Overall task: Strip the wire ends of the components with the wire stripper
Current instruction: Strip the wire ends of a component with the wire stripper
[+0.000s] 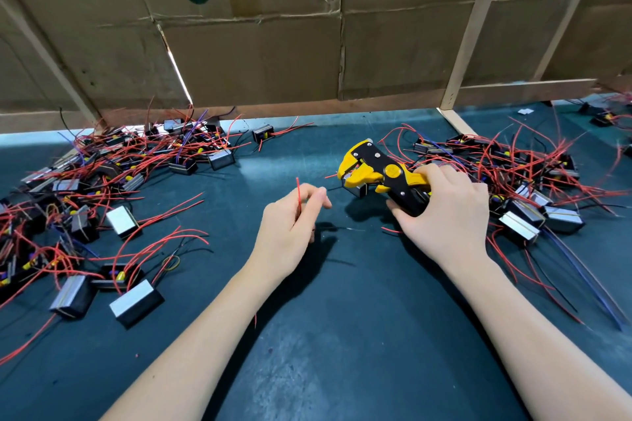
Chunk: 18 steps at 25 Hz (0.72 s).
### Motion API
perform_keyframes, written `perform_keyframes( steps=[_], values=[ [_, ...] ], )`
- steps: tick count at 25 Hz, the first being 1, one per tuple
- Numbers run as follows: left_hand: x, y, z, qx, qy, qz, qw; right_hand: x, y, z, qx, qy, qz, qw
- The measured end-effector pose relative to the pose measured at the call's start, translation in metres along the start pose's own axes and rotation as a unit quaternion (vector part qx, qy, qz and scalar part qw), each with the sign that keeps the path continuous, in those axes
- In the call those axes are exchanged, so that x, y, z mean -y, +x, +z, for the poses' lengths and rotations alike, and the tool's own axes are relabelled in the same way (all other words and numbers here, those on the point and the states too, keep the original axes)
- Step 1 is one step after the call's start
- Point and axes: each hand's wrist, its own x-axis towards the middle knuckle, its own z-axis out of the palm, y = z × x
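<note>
Two hands over a dark green mat, one with a wire, one with the stripper.

The left hand [290,219] pinches a thin red wire [298,195] between thumb and fingers, its free end standing upward. The right hand [444,208] grips the handles of the yellow and black wire stripper [376,169], whose head points left, with a small component [357,189] just under its jaws. Piles of black components with red wires lie on the left [85,208] and on the right [519,181] of the green mat [342,318]. Cardboard boxes [256,44] stand behind.
</note>
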Motion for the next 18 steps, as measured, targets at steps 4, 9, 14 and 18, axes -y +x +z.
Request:
perform_keyframes(
  steps=[4, 9, 14, 18],
  values=[
    [-0.0035, 0.0035, 0.0007, 0.045, -0.070, -0.035, 0.996, 0.0026, -0.0016, 0.0024, 0.017, -0.009, -0.007, 1.000],
    [-0.0019, 0.0034, 0.0009, 0.009, 0.009, -0.010, 1.000, 0.0027, -0.0015, 0.0028, 0.026, -0.008, -0.004, 1.000],
    [-0.0049, 0.0020, 0.0013, 0.050, -0.045, -0.035, 0.997, 0.0023, -0.0008, 0.0023, 0.026, -0.006, -0.001, 1.000],
    [-0.0051, 0.0034, -0.0007, 0.030, 0.088, 0.022, 0.995, 0.0028, -0.0011, 0.0024, 0.021, 0.002, -0.003, 1.000]
  ],
)
